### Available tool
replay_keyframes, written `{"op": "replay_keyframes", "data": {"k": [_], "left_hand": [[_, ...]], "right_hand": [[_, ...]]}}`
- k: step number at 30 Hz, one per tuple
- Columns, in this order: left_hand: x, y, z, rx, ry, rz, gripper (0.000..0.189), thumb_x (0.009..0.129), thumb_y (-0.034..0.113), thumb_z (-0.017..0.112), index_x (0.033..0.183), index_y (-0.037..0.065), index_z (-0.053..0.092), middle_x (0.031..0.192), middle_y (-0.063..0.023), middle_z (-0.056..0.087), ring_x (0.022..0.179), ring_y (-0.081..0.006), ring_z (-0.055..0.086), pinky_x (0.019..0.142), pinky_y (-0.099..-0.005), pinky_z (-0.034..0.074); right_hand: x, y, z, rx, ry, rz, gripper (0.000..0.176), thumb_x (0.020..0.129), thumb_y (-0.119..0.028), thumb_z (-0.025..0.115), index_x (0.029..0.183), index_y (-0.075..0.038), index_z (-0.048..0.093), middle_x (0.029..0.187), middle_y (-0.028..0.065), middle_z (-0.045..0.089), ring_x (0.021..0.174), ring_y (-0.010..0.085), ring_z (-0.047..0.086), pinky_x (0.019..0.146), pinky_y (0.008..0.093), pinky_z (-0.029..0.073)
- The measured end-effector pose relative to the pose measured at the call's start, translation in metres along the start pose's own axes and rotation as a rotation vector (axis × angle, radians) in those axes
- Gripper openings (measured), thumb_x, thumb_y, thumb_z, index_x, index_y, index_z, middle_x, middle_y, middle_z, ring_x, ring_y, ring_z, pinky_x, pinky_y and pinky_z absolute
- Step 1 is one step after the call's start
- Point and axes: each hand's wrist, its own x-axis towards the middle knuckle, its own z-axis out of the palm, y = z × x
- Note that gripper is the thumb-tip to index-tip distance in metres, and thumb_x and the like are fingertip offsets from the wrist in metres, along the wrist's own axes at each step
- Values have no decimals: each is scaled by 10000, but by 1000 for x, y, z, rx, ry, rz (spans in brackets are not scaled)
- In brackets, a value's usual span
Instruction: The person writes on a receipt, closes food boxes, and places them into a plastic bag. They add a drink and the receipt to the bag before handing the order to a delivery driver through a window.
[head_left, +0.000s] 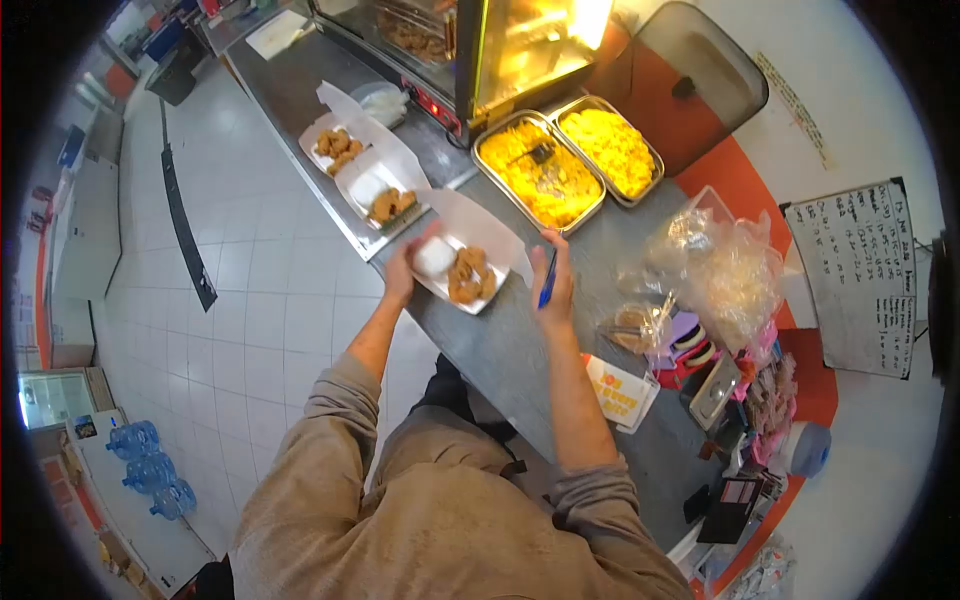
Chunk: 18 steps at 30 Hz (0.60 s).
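My left hand grips the left side of an open white takeaway box over the counter's front edge. Inside the box are a white mound that looks like rice and pieces of fried chicken. A blue pen is held in my right hand, whose fingers are close to the raised lid. Just behind, another open box holds a similar white mound and fried chicken. Farther along stands an open box with fried pieces.
Two metal trays of yellow food sit beside a lit warming cabinet. Plastic bags, tape rolls and a printed white carton lie on the right. The tiled floor is left of the counter.
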Motion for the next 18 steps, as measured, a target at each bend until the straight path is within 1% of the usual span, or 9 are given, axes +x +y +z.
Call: {"op": "replay_keyframes", "data": {"k": [1,3,4,5,7,9,11,14,18], "left_hand": [[13,5,-2,-298,-229,-196,435,970,282,383,1190,-37,580,1114,-153,634,1073,-282,574,975,-357,408],[22,17,-4,-215,-376,-160,478,987,328,333,1161,-27,601,1019,-132,663,976,-252,604,917,-350,438],[20,27,-3,-476,-401,-406,423,981,310,390,1174,-11,586,1029,-136,643,965,-243,594,886,-347,444],[17,37,-1,-478,-407,-403,423,981,310,390,1174,-11,586,1029,-136,643,965,-243,594,886,-347,444],[10,54,3,-256,45,-106,389,946,283,482,1221,19,556,1072,-131,613,1012,-233,570,886,-343,435],[6,89,-3,-50,112,5,446,915,281,547,1291,46,502,1157,-126,564,1085,-253,535,959,-396,393],[1,122,1,559,-98,373,514,915,329,548,1338,50,463,1255,-144,521,1150,-290,507,1028,-482,321],[-14,102,27,650,-227,484,572,903,368,559,1365,54,437,1368,-156,457,1240,-310,466,1069,-523,265],[-29,96,20,432,-502,58,570,914,393,544,1354,41,458,1362,-160,495,1333,-291,389,1100,-567,192]], "right_hand": [[22,8,11,5,7,-13,285,923,-230,603,1116,-22,574,1228,205,581,1133,364,564,938,425,458],[52,25,17,156,-371,445,261,950,-272,567,1067,-39,580,1168,206,596,1020,346,618,829,437,507],[45,29,25,306,-443,677,258,953,-307,550,1036,-64,579,1093,199,609,882,362,636,731,479,514],[38,18,24,303,-436,677,258,953,-307,550,1036,-64,579,1093,199,609,882,362,636,731,479,514],[14,-12,13,-538,-935,427,201,935,-286,563,1016,-104,590,1139,172,599,924,357,622,758,489,500],[-32,-25,17,-786,-803,248,220,880,-284,618,1045,-138,606,1245,145,565,1079,335,567,881,495,448],[-80,-9,24,-827,-604,106,265,857,-291,637,1074,-144,602,1287,128,545,1148,318,523,942,481,403],[-98,-23,22,-846,-321,22,334,836,-267,661,1129,-124,585,1329,133,524,1240,311,454,1026,456,330],[-129,-34,18,-453,32,359,283,870,-100,617,1139,-38,550,1310,196,525,1245,348,455,1038,445,334]]}}
